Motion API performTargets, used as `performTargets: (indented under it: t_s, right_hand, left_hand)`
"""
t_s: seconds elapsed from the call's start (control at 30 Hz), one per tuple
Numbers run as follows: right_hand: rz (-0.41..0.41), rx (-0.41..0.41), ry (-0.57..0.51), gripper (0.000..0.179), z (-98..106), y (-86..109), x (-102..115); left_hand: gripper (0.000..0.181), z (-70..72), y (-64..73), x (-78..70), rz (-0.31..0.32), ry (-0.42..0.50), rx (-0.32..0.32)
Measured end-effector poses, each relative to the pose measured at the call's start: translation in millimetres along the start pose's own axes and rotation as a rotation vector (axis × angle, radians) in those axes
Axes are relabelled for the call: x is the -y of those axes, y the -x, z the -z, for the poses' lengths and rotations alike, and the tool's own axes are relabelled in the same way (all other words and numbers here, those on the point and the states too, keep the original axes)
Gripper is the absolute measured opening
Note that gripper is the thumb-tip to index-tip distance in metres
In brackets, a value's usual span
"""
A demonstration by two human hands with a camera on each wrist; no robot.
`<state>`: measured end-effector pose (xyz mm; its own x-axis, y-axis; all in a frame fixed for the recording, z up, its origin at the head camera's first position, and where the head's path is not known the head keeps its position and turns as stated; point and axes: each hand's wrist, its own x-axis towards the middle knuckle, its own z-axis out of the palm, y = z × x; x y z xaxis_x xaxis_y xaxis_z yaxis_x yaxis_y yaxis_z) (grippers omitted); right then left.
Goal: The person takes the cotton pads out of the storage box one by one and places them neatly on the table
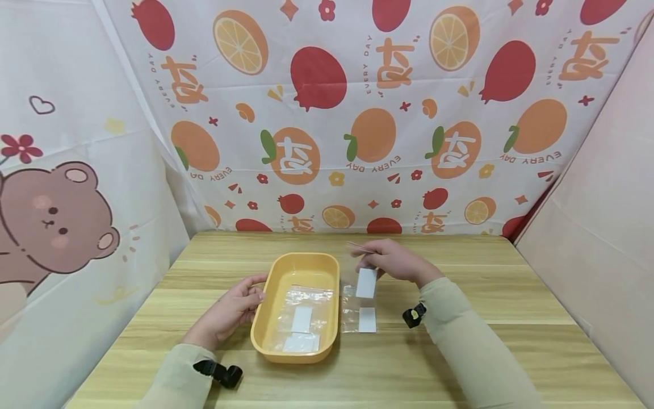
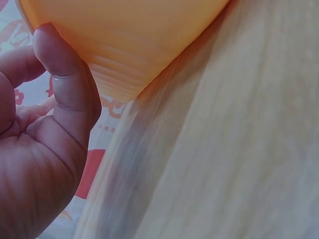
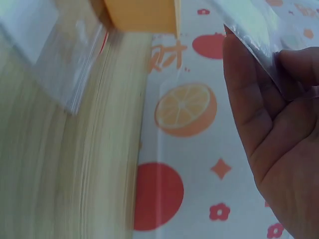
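A yellow plastic tray (image 1: 293, 358) stands on the wooden table, tilted away from nothing visible and flat on its base. My left hand (image 1: 234, 309) grips its left rim, thumb at the edge and fingers along the outer wall (image 2: 124, 59). Clear zip bags (image 1: 309, 298) with white inserts lie inside the tray, partly overlapping. Right of the tray, my right hand (image 1: 395, 261) pinches another clear zip bag (image 1: 366, 282) with a white insert by its top. Below that raised bag, a similar zip bag (image 1: 367, 320) lies on the table.
The wooden table (image 1: 490, 352) extends to both sides and in front of the tray. A fruit-print curtain (image 1: 327, 142) hangs at the table's back edge. Pale cloth sides stand at left and right, the left one with a bear print (image 1: 56, 221).
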<state>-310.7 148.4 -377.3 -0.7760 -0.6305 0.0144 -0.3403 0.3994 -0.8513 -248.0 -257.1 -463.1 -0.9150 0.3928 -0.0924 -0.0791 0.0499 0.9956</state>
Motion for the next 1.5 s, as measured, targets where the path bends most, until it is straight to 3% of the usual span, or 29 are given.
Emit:
performTargets:
  t_s: [0.27, 0.5, 0.9, 1.23, 1.5]
  right_hand:
    - [-0.086, -0.041, 0.07, 0.021, 13.5, 19.0, -19.4]
    - [-0.144, -0.059, 0.104, 0.021, 19.6, 30.2, -36.6]
    - [-0.175, -0.042, 0.097, 0.021, 23.4, 43.4, -58.4]
    - [-0.248, -0.022, 0.1, 0.016, 22.2, 48.4, -72.3]
    - [-0.242, 0.006, 0.105, 0.015, 19.5, 50.2, -78.6]
  left_hand:
    - [0.061, -1.5, -2.0, 1.6, -0.001, -0.004, -0.001]
    - [0.062, -0.8, -2.4, 0.2, -0.013, 0.005, 0.01]
    - [0.061, -1.4, -1.4, -0.6, -0.017, 0.005, 0.015]
    - [0.063, -1.1, 0.7, -1.0, -0.008, 0.001, 0.008]
    - [0.064, -1.2, 1.7, -1.2, -0.004, -0.001, -0.001]
